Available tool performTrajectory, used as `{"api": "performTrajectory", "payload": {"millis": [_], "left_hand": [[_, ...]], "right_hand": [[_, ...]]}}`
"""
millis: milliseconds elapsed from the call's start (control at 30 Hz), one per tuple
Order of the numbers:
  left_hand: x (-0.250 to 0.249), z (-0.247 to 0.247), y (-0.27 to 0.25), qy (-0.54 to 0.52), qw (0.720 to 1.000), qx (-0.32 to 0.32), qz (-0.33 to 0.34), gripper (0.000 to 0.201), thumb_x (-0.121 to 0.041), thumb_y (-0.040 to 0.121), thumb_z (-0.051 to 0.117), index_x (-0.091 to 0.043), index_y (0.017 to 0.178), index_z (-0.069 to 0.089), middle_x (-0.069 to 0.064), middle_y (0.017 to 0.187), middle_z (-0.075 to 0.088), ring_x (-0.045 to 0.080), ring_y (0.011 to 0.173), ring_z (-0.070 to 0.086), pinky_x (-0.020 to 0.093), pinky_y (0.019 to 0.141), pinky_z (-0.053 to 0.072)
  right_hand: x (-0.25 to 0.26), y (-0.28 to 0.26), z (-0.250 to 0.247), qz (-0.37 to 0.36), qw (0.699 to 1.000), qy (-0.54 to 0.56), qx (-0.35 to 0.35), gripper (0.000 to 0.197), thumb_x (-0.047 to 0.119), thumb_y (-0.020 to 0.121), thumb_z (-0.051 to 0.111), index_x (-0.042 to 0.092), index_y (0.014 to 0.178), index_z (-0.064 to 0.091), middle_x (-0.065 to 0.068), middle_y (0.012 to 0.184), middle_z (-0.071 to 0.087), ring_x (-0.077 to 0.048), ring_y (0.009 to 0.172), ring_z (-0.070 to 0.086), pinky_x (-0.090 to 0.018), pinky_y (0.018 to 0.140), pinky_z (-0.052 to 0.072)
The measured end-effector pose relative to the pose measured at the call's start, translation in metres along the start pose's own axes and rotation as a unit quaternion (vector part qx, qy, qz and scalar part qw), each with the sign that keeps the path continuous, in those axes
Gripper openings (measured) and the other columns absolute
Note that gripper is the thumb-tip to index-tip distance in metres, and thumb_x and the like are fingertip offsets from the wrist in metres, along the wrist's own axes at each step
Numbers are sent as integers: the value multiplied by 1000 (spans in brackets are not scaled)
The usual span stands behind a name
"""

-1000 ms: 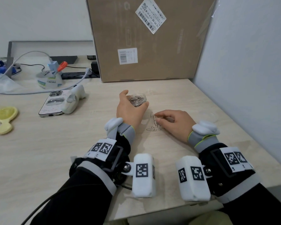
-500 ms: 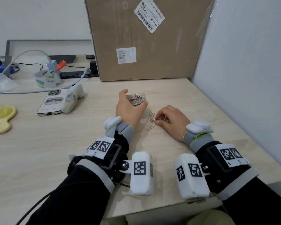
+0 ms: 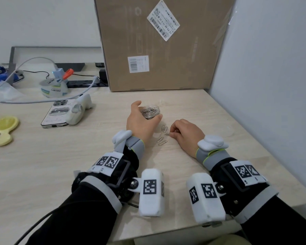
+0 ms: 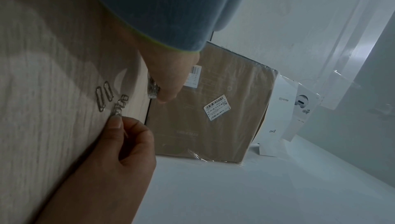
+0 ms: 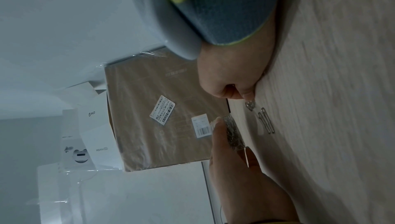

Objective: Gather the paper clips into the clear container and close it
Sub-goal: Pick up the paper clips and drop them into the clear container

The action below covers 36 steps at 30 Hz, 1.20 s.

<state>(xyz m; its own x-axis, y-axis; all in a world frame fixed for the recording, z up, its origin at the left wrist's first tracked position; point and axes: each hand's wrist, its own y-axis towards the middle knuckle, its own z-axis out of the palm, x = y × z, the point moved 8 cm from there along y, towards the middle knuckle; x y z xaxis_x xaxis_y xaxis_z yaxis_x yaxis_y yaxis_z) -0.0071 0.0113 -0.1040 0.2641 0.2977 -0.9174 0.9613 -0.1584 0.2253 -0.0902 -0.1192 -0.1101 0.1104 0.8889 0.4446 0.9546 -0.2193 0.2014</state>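
Note:
My left hand point(image 3: 141, 122) grips the small clear container point(image 3: 150, 112), which stands on the table and holds a heap of silver paper clips. Just to its right, my right hand point(image 3: 172, 133) pinches one paper clip point(image 3: 168, 133) at the tabletop between thumb and forefinger. Several loose clips lie between the hands: a pair point(image 3: 164, 128) beside the pinched one and a pair point(image 3: 162, 141) nearer me. The left wrist view shows the pinched clip point(image 4: 117, 110) and a loose pair point(image 4: 104, 96). The right wrist view shows the container point(image 5: 233, 131) in my left hand's fingers point(image 5: 222, 136).
A large cardboard box point(image 3: 159, 50) stands behind the container, and a white wall point(image 3: 272, 85) borders the table on the right. A phone point(image 3: 56, 114), a white device point(image 3: 79, 110), a tape tub point(image 3: 53, 88) and a yellow tool point(image 3: 4, 129) lie at the left. A faint clear round disc point(image 3: 227, 131) lies beside my right hand.
My right hand's fingertips have closed on one clip from the loose group and shifted slightly. My left hand has kept holding the container in place.

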Motion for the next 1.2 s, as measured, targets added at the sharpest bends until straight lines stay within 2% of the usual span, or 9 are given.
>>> {"api": "performTrajectory", "payload": {"millis": [200, 333, 433, 567, 667, 767, 933, 1100, 1200], "left_hand": [[-1, 4, -2, 3, 1000, 16, 21, 75, -34, 72, 76, -23, 136, 37, -5, 118, 59, 18, 107, 59, 35, 95, 46], [-2, 9, -3, -2, 999, 36, 36, 77, -33, 70, 78, -26, 135, 37, -8, 113, 59, 16, 103, 60, 37, 94, 47], [-6, 16, -5, 3, 996, 71, 47, 78, -33, 70, 79, -26, 136, 37, -10, 110, 57, 14, 102, 60, 31, 93, 47], [-15, 28, -11, 13, 988, 136, 75, 83, -31, 67, 83, -27, 136, 36, -9, 116, 60, 6, 99, 57, 15, 84, 42], [-20, 35, -18, 20, 979, 175, 101, 88, -27, 63, 85, -26, 136, 35, -9, 119, 62, 5, 99, 58, 3, 78, 39], [-22, 39, -21, 23, 974, 194, 117, 92, -24, 63, 86, -24, 138, 33, -8, 120, 63, 5, 102, 59, 1, 81, 37], [-25, 41, -25, 28, 968, 213, 129, 94, -26, 64, 86, -23, 140, 31, -8, 121, 63, 4, 102, 58, -1, 80, 36], [-26, 45, -28, 26, 963, 236, 126, 95, -25, 64, 86, -24, 141, 30, -10, 120, 63, 4, 106, 58, 12, 90, 40], [-26, 47, -31, 33, 959, 252, 127, 96, -24, 64, 86, -24, 142, 30, -10, 122, 63, 3, 105, 57, 8, 87, 40]], "right_hand": [[-7, 1, -4, 10, 1000, 11, -25, 9, 19, 90, 57, 10, 90, 60, -1, 91, 52, -24, 88, 54, -35, 78, 42], [-19, 1, -18, 42, 986, 101, -125, 7, 16, 86, 62, 10, 84, 63, 1, 84, 57, -15, 76, 50, -13, 62, 35], [-32, -5, -37, 85, 950, 190, -231, 6, 18, 84, 65, 12, 82, 64, 2, 80, 62, -10, 71, 52, -7, 59, 36], [-32, -12, -56, 71, 897, 302, -316, 3, 16, 84, 66, 17, 82, 64, 6, 78, 63, 3, 64, 53, -5, 63, 39], [-20, -14, -59, 24, 901, 310, -302, 3, 12, 82, 68, 15, 81, 67, 3, 80, 65, 5, 68, 55, -5, 66, 41], [-10, -13, -55, -10, 919, 288, -268, 5, 10, 78, 71, 12, 83, 71, 3, 79, 65, 2, 72, 57, -5, 68, 40], [-11, -11, -52, -6, 921, 292, -257, 6, 12, 77, 72, 17, 78, 72, 5, 76, 66, 7, 70, 57, -4, 66, 40], [-9, -11, -53, -14, 920, 294, -259, 9, 12, 77, 72, 21, 75, 71, 2, 77, 67, -1, 73, 59, -6, 67, 42], [-6, -13, -55, -21, 915, 305, -263, 11, 11, 77, 72, 22, 74, 71, 4, 77, 67, -3, 73, 59, -8, 67, 43]]}}
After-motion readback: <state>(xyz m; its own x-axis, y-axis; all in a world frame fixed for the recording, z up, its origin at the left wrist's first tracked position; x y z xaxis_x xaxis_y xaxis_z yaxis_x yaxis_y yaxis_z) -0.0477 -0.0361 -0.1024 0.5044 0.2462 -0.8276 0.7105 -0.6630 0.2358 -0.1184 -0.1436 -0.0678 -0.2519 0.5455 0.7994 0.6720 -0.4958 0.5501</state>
